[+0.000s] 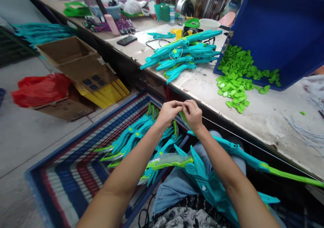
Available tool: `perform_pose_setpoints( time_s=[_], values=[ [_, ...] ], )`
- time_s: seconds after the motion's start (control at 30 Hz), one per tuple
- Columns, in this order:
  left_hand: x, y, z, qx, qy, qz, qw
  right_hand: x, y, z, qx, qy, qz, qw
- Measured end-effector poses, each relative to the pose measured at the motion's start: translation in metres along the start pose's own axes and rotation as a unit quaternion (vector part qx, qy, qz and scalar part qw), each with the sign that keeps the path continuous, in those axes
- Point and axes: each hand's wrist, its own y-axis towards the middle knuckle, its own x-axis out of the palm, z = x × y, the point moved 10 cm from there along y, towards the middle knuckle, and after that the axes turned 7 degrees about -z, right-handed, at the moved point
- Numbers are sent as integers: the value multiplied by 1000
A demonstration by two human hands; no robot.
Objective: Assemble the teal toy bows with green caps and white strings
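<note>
My left hand and my right hand meet in front of me, both pinched at the fingertips. Between them is the end of a white string, which stretches away to the lower right along the table edge. A green bow tip shows just under my right hand. Across my lap lies a teal-and-green toy bow, with a bulky teal middle part partly covered by my right forearm. What the fingertips do with the string end is too small to make out.
Several teal-and-green bows lie in a striped cloth-lined bin at left. Teal parts are piled on the table. Green pieces spill from a tipped blue bin. Cardboard boxes stand on the floor.
</note>
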Motion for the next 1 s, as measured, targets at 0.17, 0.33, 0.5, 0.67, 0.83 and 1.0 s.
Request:
perform_pose_setpoints(
  time_s=[0.17,0.33,0.5,0.67,0.83,1.0],
  values=[
    [-7,-1,6,54,76,51,994,-4,-2,5,35,-3,12,999],
    [-2,2,1,34,147,-38,988,-4,-12,9,46,-6,-10,999],
    [-3,1,-3,29,237,-58,969,4,-11,21,44,-37,-21,998],
    [-2,0,10,77,339,39,937,-23,-25,-5,48,-47,5,998],
    [29,10,37,151,530,75,831,-94,-61,-20,1,-143,-46,989],
    [61,33,35,123,675,29,727,-191,-67,112,228,-344,-55,909]
  ],
)
